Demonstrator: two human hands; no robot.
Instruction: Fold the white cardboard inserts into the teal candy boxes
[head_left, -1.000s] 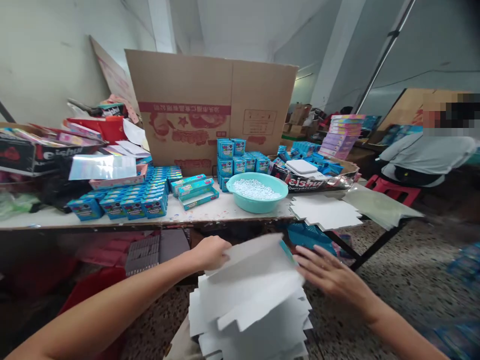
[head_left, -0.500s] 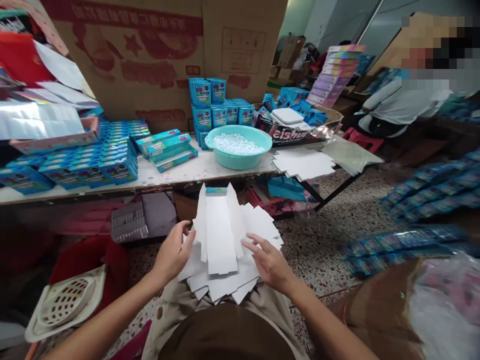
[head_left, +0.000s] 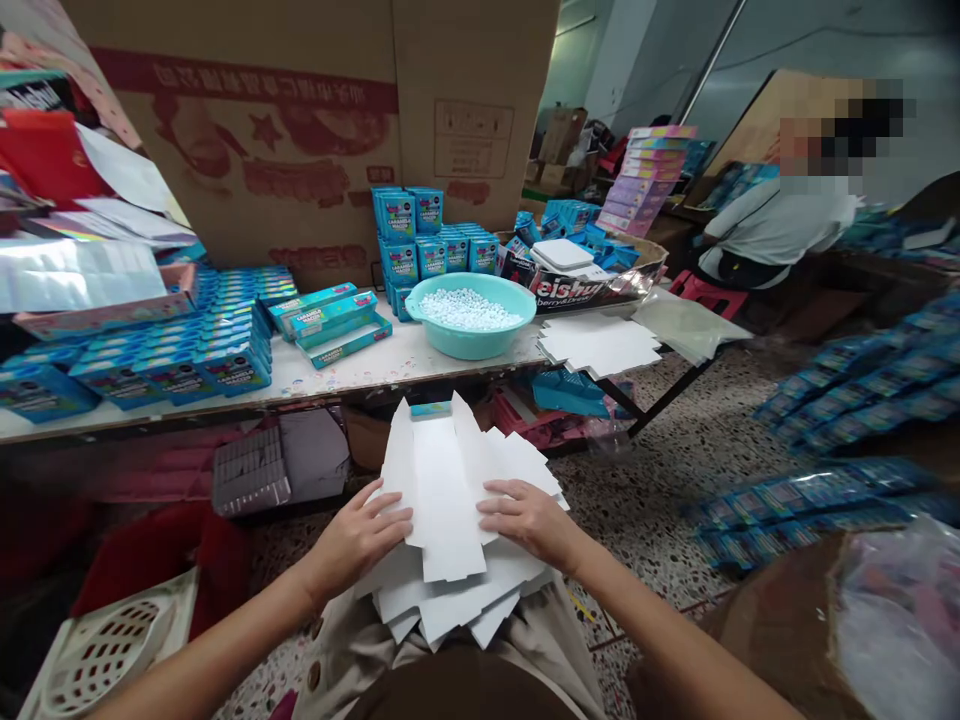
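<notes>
A stack of flat white carton blanks (head_left: 450, 510) lies on my lap, the top blank showing a blue flap at its far end. My left hand (head_left: 360, 535) rests on the stack's left side with fingers spread flat. On the right side my right hand (head_left: 529, 515) presses down, fingers stretched out. Neither hand holds anything. In front of me a table (head_left: 352, 370) carries a teal bowl (head_left: 469, 315) of small white pellets, rows of blue boxes (head_left: 217, 340) and more white blanks (head_left: 596, 345).
A big cardboard sheet (head_left: 300, 130) stands behind the table. Another person in a white shirt (head_left: 772, 225) sits at the right back. Wrapped blue packs (head_left: 825, 440) lie at my right. A white perforated basket (head_left: 97, 650) sits at lower left.
The camera tipped down from the table to my lap. Both hands, which were lifting and shuffling the blanks, came down flat on the stack's two sides.
</notes>
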